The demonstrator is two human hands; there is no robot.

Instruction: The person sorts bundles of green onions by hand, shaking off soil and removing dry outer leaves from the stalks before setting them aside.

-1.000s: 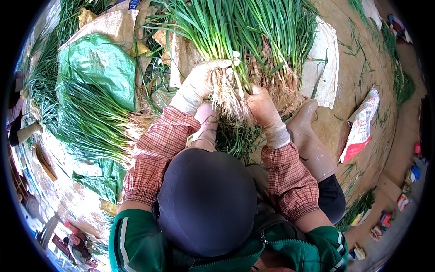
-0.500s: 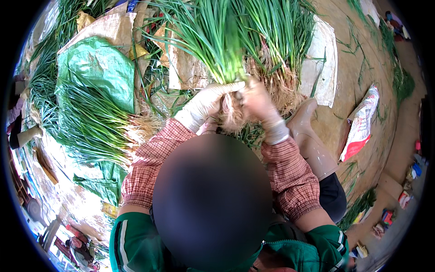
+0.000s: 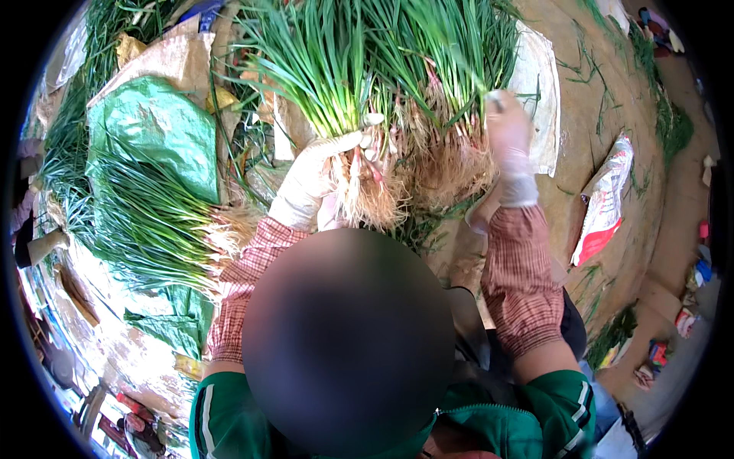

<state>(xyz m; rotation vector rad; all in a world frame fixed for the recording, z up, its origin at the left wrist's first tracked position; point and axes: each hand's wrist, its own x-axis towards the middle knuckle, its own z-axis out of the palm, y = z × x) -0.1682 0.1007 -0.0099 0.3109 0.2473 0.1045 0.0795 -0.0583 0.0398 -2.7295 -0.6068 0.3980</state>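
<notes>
1. Here's the left hand, fingers wrapped snugly around the held bunch of green onions, just above its roots, with the leaves fanning away from the person
2. A neat grip, I'd judge: clasped where the pale stems gather narrowest, it keeps the roots together and hanging free, the leaves uncrushed
3. Over to the right hand, well right of the held bunch, at the outer flank of a loose pile; fingers look curled, but blur hides whether they grasp a stalk, so I cannot tell
4. That pile sits just right of the held bunch, roots toward the person, probably to put the stems within easy reach
5. Left of the held bunch, a lying bunch rests partly over a green sack, likely a layer against dirt
6. Edges now: right of the held bunch, past the pile, a white sheet gives way to brown floor, seemingly roomier for moving than the crowded left side
</notes>
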